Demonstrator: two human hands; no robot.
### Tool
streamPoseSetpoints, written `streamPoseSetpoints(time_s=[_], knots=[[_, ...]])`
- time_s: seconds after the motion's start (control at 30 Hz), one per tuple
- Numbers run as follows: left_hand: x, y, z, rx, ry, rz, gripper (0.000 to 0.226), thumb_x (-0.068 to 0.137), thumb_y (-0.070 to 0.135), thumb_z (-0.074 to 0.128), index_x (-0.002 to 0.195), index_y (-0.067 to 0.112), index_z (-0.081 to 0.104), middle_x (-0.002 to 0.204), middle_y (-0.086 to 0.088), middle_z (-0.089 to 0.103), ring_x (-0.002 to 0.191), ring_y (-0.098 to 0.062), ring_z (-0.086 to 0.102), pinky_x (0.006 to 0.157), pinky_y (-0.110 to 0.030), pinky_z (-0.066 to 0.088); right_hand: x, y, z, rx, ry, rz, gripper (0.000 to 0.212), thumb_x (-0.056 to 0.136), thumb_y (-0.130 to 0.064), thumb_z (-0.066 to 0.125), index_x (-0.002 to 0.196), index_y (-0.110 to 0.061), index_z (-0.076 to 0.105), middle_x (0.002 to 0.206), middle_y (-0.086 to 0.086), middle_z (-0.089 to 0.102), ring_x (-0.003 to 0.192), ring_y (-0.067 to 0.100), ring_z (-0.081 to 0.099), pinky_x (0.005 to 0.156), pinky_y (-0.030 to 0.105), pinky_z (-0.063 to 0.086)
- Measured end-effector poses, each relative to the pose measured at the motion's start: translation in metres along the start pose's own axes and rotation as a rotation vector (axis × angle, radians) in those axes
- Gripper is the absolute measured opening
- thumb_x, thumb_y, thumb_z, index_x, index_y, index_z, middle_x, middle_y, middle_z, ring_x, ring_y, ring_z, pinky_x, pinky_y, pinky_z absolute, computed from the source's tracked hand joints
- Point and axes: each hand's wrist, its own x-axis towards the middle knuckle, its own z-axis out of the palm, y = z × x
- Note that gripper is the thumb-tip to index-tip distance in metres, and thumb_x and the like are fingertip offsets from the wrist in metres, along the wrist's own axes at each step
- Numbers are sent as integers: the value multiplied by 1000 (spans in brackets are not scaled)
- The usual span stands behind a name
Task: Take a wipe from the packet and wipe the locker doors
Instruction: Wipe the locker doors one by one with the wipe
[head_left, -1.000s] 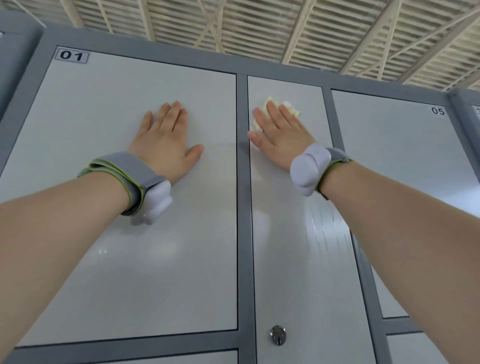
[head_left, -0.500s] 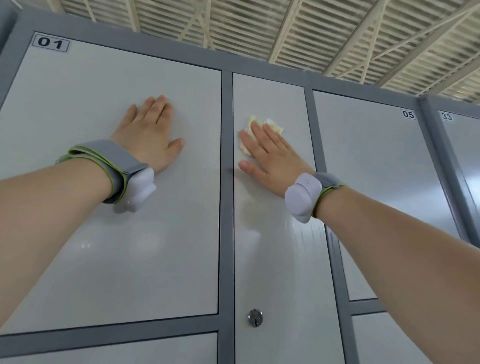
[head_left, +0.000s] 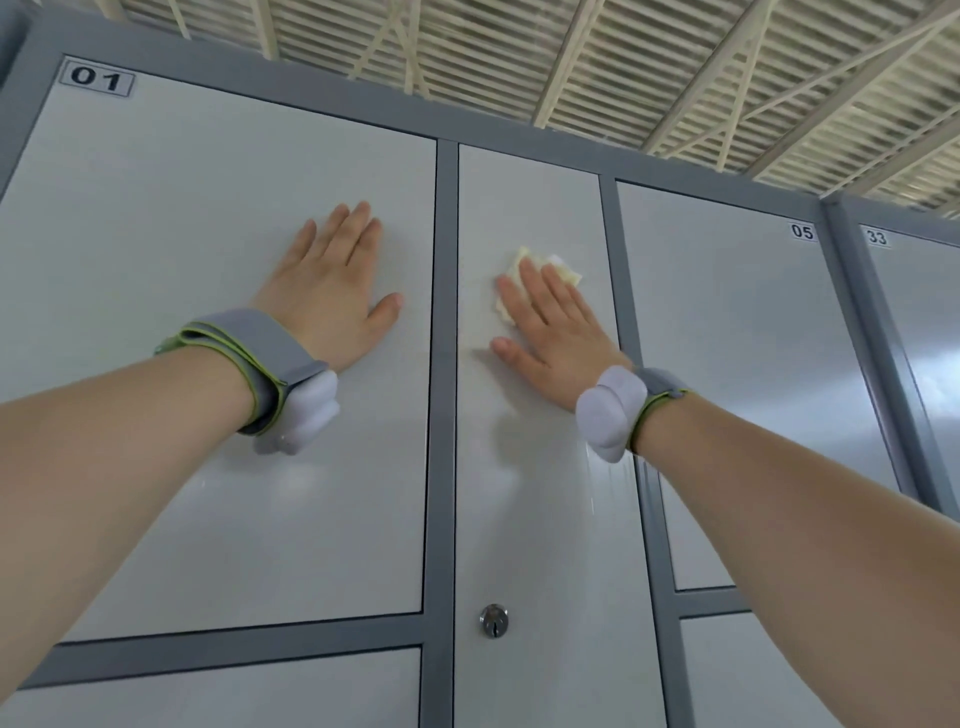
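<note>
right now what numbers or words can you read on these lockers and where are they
"01": left door, top left corner.
"05": third door, top right corner.
"33": far right door, top left corner.
No other text can be read.

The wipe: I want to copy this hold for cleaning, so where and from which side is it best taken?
Probably its middle, pressed from the front with flat fingers, as the right hand does: the wipe lies crumpled flat against the narrow door, so nothing stands out to wrap. To lift it, pinch the bunched edge showing past the fingertips.
</note>
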Motion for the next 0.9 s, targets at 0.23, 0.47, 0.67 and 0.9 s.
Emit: streamPoseSetpoints(time_s=[0.23, 0.47, 0.67, 0.9], knots=[[1, 16, 12, 17, -48, 22, 67, 99, 39, 29, 150, 3, 4, 159, -8, -4, 146, -21, -6, 116, -34, -6, 29, 10, -12, 106, 2, 276, 69, 96, -58, 23, 151, -26, -5, 158, 1, -16, 144, 24, -18, 115, 33, -11], [-1, 24, 22, 85, -46, -22, 73, 98, 45, 27, 149, 0, -2, 158, -11, -8, 145, -24, -9, 116, -39, -8, -1, 21, 3, 59, 46, 82, 84, 80, -72, 7, 150, -28, -1, 158, 0, -12, 145, 20, -14, 114, 28, -11], [-1, 25, 26, 105, -36, -27, 74, 98, 45, 27, 149, 0, -4, 158, -12, -9, 145, -25, -11, 116, -40, -9, 37, 36, -12, 82, 63, 371, 66, 97, -53, 24, 151, -24, -1, 159, 4, -9, 145, 26, -10, 116, 33, -5], [0, 25, 26, 133, -33, -23, 74, 98, 45, 25, 148, 0, -5, 158, -13, -10, 145, -25, -10, 116, -41, -9, -7, 10, 9, 88, 69, 86, 77, 89, -67, 16, 150, -26, -4, 158, -1, -16, 144, 20, -19, 113, 29, -15]])
